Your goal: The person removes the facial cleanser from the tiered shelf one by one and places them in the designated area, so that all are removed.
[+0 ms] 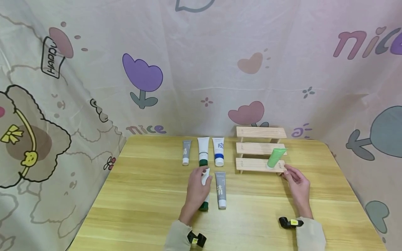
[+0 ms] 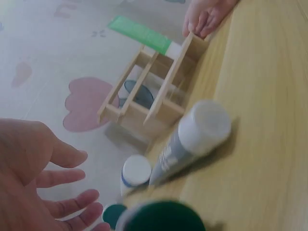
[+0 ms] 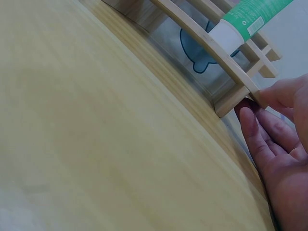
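Note:
My left hand [image 1: 197, 190] is over a white tube with a dark green cap [image 1: 203, 206], partly hiding it. In the left wrist view its fingers [image 2: 72, 204] are spread, with nothing gripped. To the right of it lies a grey tube with a white cap [image 1: 221, 190]. My right hand [image 1: 298, 184] pinches the right end of the lowest step of a wooden three-tier rack [image 1: 254, 164], thumb against the edge and fingers beneath. On that step, near the hand, a green tube [image 1: 276, 157] stands on its white cap.
Behind the left hand lie a small grey tube [image 1: 186, 152], a second white tube with a green cap [image 1: 203, 150] and a white tube with a blue band [image 1: 218, 150]. A patterned cloth [image 1: 201, 69] hangs behind the wooden table [image 1: 135, 195].

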A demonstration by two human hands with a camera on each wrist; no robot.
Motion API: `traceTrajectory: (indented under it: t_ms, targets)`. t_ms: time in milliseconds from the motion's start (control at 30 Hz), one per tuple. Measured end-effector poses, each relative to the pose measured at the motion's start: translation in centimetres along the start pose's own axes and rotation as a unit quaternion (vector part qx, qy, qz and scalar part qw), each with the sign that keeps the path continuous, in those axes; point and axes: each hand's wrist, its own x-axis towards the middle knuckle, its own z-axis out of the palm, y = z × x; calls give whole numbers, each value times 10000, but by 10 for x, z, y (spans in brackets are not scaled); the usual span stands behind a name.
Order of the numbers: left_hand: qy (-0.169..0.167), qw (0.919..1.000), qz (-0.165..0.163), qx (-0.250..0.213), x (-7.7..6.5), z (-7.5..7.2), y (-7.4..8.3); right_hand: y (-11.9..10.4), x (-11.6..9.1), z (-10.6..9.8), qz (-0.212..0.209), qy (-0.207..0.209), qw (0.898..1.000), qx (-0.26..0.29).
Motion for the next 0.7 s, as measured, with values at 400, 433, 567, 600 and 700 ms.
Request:
traceTrajectory:
  t_ms: [400, 433, 567, 600, 700]
  targets:
    - [-423, 9850, 910, -1402, 7, 26, 24, -1, -2, 2, 22, 69, 9999, -75]
    - [-482, 9829, 939, -1511, 8, 29, 26, -1, -1, 2, 5, 64, 10000, -69]
    - [-693, 9773, 989, -1739, 11, 41, 36, -1, -1, 1, -83, 24, 10000, -28]
    - [-728, 9760, 1020, -1782, 11, 45, 38, -1, 0, 1, -102, 11, 9999, -28]
    - [-798, 9733, 1056, -1878, 12, 55, 46, 0, 0, 1, -146, -24, 9999, -42]
